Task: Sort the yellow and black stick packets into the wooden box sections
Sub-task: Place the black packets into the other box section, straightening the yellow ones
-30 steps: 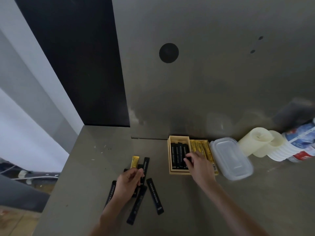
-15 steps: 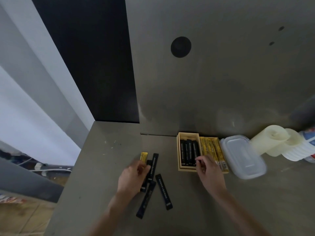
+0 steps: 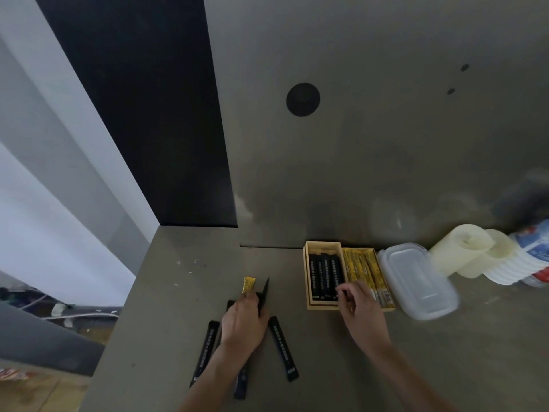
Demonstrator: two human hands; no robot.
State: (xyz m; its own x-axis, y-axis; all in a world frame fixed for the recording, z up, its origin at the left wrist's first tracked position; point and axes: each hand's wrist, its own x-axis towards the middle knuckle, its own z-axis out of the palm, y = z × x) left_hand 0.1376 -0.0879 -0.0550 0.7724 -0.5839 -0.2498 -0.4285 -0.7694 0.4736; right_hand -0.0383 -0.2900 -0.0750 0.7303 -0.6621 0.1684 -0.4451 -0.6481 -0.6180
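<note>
Your wooden box [image 3: 309,306] sits on the tabletop [image 3: 445,352] against the back wall [image 3: 371,144]. Its left section holds black stick packets [image 3: 323,279]; its right section holds yellow stick packets [image 3: 364,270]. A clear lidded container [image 3: 416,281] lies just beside the box on the right, touching or nearly touching its edge. Past it stand a pale roll [image 3: 457,248] and a stack of white cups [image 3: 511,263] lying on its side.

Your right hand [image 3: 361,307] rests at the near end of the box, over the divider; its fingers [image 3: 341,289] are narrowly curled at the ends of the black packets. Whether they pinch a packet cannot be told.

Your left hand [image 3: 245,319] lies on the loose pile to the left of the box. Its fingers hold one yellow packet [image 3: 249,284] and one black packet [image 3: 265,289], both projecting beyond the fingertips. Three loose black packets [image 3: 282,347] lie flat around the wrist and partly under it.

Compared with half a second ago, your right hand sits slightly nearer the black section, and your left hand covers more of the pile.
</note>
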